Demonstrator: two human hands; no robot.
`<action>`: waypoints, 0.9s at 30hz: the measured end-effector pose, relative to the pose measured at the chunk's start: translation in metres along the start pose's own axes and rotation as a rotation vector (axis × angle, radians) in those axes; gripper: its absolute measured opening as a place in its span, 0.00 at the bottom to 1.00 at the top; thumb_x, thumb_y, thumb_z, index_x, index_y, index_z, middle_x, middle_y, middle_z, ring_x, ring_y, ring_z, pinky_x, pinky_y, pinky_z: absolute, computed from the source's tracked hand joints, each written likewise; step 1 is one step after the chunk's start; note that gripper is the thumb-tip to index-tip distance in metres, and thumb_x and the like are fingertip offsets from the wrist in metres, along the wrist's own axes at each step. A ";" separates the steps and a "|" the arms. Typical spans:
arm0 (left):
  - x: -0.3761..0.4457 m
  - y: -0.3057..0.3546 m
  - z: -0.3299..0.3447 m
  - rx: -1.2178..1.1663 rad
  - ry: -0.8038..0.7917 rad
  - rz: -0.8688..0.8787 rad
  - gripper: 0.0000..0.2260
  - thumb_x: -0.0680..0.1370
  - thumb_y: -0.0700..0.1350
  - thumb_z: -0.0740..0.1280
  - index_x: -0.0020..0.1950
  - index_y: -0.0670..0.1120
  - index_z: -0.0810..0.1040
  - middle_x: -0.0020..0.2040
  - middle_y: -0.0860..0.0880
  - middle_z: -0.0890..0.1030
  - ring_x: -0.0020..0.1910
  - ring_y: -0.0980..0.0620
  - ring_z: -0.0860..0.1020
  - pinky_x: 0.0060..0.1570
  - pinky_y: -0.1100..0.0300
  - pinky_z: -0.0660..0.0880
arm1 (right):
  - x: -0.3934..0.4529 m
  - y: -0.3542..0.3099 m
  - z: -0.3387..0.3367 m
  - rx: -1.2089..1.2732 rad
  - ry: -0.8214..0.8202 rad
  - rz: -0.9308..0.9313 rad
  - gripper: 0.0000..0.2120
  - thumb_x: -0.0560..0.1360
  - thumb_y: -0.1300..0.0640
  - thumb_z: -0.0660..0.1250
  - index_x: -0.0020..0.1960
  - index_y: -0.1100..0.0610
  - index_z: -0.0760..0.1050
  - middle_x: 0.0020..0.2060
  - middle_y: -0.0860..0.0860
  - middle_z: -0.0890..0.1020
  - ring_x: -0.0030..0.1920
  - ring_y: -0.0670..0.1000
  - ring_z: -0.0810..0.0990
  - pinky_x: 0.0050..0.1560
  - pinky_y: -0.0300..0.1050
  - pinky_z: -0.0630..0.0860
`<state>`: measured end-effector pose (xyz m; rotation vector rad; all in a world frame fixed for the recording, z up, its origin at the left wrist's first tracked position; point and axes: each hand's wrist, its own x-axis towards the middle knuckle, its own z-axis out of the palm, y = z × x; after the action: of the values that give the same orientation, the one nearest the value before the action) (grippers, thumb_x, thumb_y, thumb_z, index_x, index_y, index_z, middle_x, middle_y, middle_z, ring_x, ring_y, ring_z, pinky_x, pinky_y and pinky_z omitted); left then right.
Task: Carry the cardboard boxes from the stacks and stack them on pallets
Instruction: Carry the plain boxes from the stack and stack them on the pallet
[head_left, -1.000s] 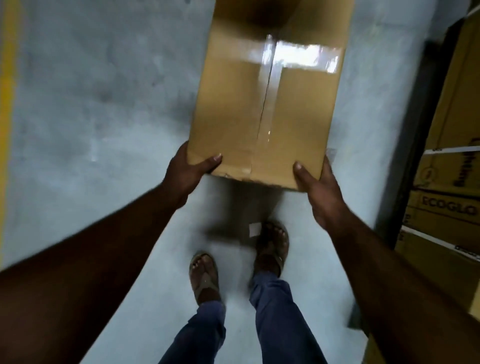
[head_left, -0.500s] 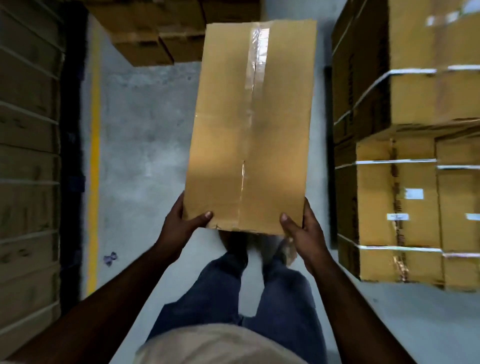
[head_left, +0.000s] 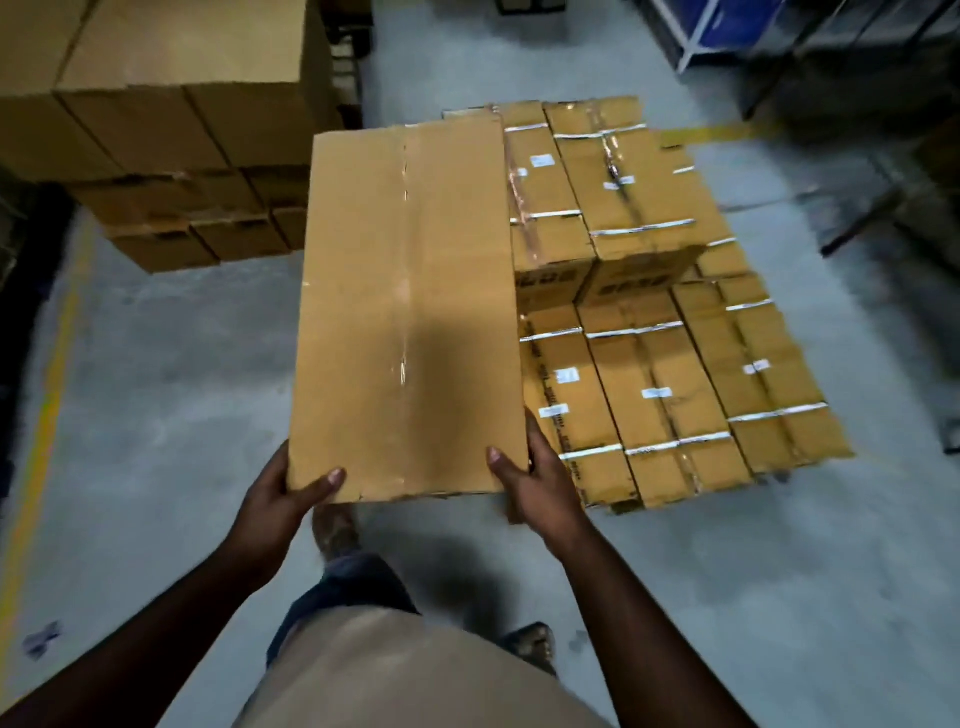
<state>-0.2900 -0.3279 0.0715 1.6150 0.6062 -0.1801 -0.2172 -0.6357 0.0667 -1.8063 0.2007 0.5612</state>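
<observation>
You held a long cardboard box (head_left: 408, 312) out in front of you, its taped seam running away from your body. Your left hand (head_left: 275, 506) gripped its near left corner, thumb curled over the top face. Your right hand (head_left: 540, 483) gripped the near right corner the same way, thumb on top and fingers hidden beneath. Beyond and to the right of your right hand lay a low stack of strapped boxes (head_left: 660, 322) on the concrete floor (head_left: 156, 389); a pallet probably sat under it, though the edge was too dark to tell. The held box overlapped that stack's left edge in the view. Ahead of your left hand, well apart, stood a taller stack of plain boxes (head_left: 171, 119). A yellow floor line (head_left: 49, 415) ran far to the left of that hand.
</observation>
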 end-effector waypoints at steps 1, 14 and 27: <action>-0.007 0.004 0.020 0.008 -0.013 0.013 0.25 0.76 0.46 0.76 0.71 0.56 0.75 0.62 0.56 0.84 0.60 0.53 0.82 0.58 0.55 0.78 | -0.006 0.005 -0.022 -0.007 0.020 -0.020 0.38 0.75 0.37 0.71 0.80 0.34 0.58 0.73 0.41 0.75 0.71 0.48 0.75 0.73 0.56 0.74; -0.021 0.042 0.322 0.030 -0.230 0.069 0.24 0.78 0.49 0.74 0.74 0.53 0.74 0.62 0.53 0.83 0.58 0.54 0.83 0.59 0.53 0.78 | -0.038 0.056 -0.321 -0.063 0.203 -0.011 0.33 0.80 0.45 0.70 0.80 0.37 0.61 0.66 0.36 0.78 0.67 0.46 0.77 0.72 0.53 0.74; 0.023 0.092 0.667 -0.127 -0.297 -0.022 0.27 0.74 0.49 0.78 0.72 0.56 0.74 0.62 0.51 0.84 0.60 0.47 0.83 0.63 0.41 0.77 | 0.031 0.097 -0.653 -0.046 0.316 0.043 0.29 0.80 0.48 0.70 0.79 0.40 0.65 0.67 0.41 0.79 0.65 0.46 0.79 0.71 0.55 0.75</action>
<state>-0.0712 -0.9642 0.0415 1.4246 0.3984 -0.3829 -0.0529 -1.2749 0.1062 -1.9336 0.4455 0.3092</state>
